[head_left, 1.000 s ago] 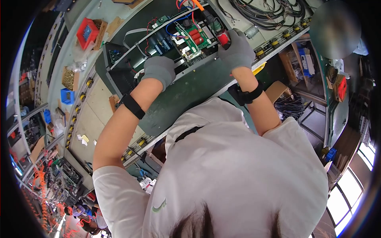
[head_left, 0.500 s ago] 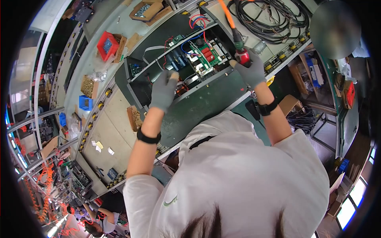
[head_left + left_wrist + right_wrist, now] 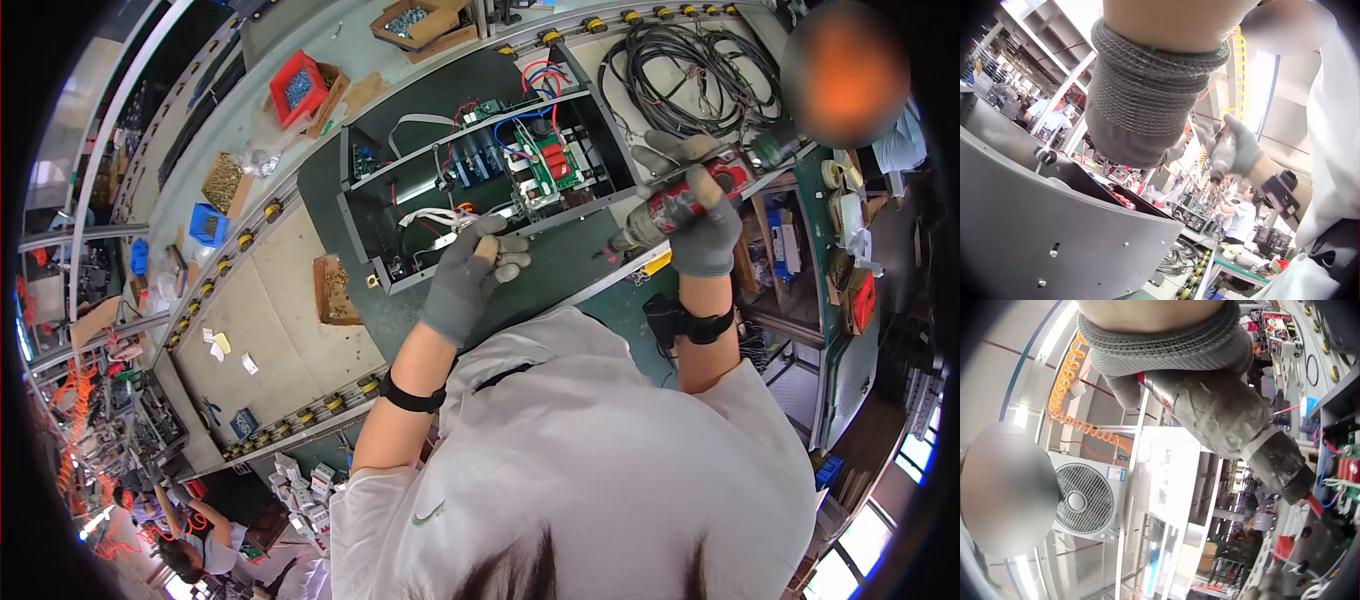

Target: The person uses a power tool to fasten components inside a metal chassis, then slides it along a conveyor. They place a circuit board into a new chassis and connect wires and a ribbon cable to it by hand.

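Note:
My right hand (image 3: 708,235), in a grey glove, grips a red power screwdriver (image 3: 668,212) right of the metal chassis. Tape wraps its body in the right wrist view, and its nose points left past the chassis's front corner in the head view. My gloved left hand (image 3: 462,285) is at the front wall of the chassis (image 3: 430,275), palm up with loosely curled fingers. Nothing shows between them. Inside the open chassis sit a green circuit board (image 3: 548,172) with red parts, dark blue capacitors (image 3: 478,165) and white wires (image 3: 435,218).
Coiled black cables (image 3: 690,75) lie behind the screwdriver. A red bin (image 3: 298,85) and a blue bin (image 3: 208,226) of small parts stand at the back left. A cardboard box of screws (image 3: 335,290) is left of the chassis. Yellow rollers (image 3: 305,413) line the bench edge.
The right hand has drawn the screwdriver away from the chassis and tipped it from upright to lying sideways. My left hand has come out to the front wall, turning palm up. The head view has shifted.

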Demonstrator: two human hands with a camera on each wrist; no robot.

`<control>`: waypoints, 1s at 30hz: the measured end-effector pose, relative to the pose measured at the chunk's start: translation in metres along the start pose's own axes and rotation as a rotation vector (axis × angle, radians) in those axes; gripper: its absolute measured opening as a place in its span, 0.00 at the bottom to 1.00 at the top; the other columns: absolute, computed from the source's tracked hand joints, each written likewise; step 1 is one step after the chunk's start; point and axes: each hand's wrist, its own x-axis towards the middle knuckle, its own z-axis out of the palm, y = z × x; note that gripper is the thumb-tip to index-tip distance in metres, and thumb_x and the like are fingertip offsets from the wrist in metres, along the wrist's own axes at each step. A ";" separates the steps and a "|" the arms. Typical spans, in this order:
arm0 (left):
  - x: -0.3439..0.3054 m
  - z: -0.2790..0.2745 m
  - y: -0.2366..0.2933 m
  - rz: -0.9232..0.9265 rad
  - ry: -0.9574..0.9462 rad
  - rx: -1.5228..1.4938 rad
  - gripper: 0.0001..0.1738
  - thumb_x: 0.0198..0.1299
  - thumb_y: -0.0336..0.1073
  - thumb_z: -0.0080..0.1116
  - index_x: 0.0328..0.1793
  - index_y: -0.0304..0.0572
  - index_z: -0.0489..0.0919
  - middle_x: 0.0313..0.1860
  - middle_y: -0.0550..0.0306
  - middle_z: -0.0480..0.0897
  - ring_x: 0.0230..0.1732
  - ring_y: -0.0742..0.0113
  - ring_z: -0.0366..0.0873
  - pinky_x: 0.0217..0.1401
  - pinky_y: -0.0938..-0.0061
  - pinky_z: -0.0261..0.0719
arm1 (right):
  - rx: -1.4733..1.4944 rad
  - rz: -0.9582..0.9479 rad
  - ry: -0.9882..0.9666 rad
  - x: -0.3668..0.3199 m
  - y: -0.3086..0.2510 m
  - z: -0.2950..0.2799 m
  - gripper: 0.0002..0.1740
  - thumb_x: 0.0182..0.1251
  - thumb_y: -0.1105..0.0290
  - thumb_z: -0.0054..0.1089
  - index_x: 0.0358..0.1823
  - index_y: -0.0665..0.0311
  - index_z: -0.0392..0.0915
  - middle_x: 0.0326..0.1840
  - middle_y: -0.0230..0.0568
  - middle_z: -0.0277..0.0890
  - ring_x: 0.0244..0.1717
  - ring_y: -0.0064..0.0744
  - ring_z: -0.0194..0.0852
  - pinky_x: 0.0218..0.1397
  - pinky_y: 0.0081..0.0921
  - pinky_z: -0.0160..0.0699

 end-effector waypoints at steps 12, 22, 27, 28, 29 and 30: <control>0.014 0.019 -0.015 -0.197 0.032 -0.527 0.19 0.62 0.53 0.55 0.40 0.44 0.70 0.28 0.62 0.72 0.25 0.77 0.67 0.18 0.89 0.62 | 0.259 -0.267 -0.211 0.000 0.019 0.040 0.13 0.62 0.66 0.53 0.47 0.62 0.69 0.32 0.46 0.73 0.36 0.45 0.72 0.41 0.41 0.72; 0.015 0.020 -0.010 -0.048 0.029 -0.379 0.16 0.65 0.48 0.54 0.44 0.42 0.71 0.32 0.60 0.74 0.28 0.76 0.67 0.24 0.89 0.66 | 0.186 -0.319 -0.274 0.000 0.029 0.044 0.15 0.58 0.68 0.55 0.47 0.62 0.67 0.31 0.46 0.71 0.34 0.46 0.71 0.39 0.42 0.71; 0.021 0.014 -0.005 -0.095 -0.014 -0.381 0.23 0.66 0.51 0.51 0.52 0.37 0.71 0.35 0.59 0.76 0.30 0.76 0.67 0.25 0.87 0.65 | 0.229 -0.300 -0.243 0.007 0.034 0.046 0.15 0.58 0.67 0.55 0.46 0.62 0.67 0.31 0.46 0.70 0.34 0.45 0.71 0.40 0.42 0.71; 0.021 0.016 0.001 -0.160 -0.058 -0.446 0.25 0.66 0.53 0.50 0.54 0.35 0.71 0.35 0.59 0.76 0.29 0.75 0.67 0.25 0.86 0.65 | 0.231 -0.291 -0.231 0.009 0.035 0.046 0.15 0.59 0.67 0.54 0.46 0.62 0.67 0.31 0.46 0.70 0.34 0.45 0.71 0.40 0.42 0.71; 0.020 0.019 0.008 -0.137 -0.003 -0.430 0.24 0.67 0.52 0.48 0.53 0.35 0.74 0.34 0.58 0.77 0.29 0.74 0.67 0.25 0.84 0.63 | 0.231 -0.281 -0.219 0.011 0.035 0.045 0.14 0.59 0.66 0.54 0.46 0.62 0.68 0.30 0.46 0.69 0.33 0.45 0.70 0.40 0.41 0.71; 0.021 0.014 0.010 -0.139 -0.001 -0.427 0.24 0.67 0.52 0.48 0.53 0.35 0.74 0.34 0.58 0.77 0.29 0.74 0.67 0.25 0.84 0.63 | 0.234 -0.280 -0.215 0.014 0.035 0.044 0.14 0.59 0.66 0.54 0.46 0.62 0.68 0.30 0.46 0.69 0.33 0.45 0.70 0.40 0.41 0.71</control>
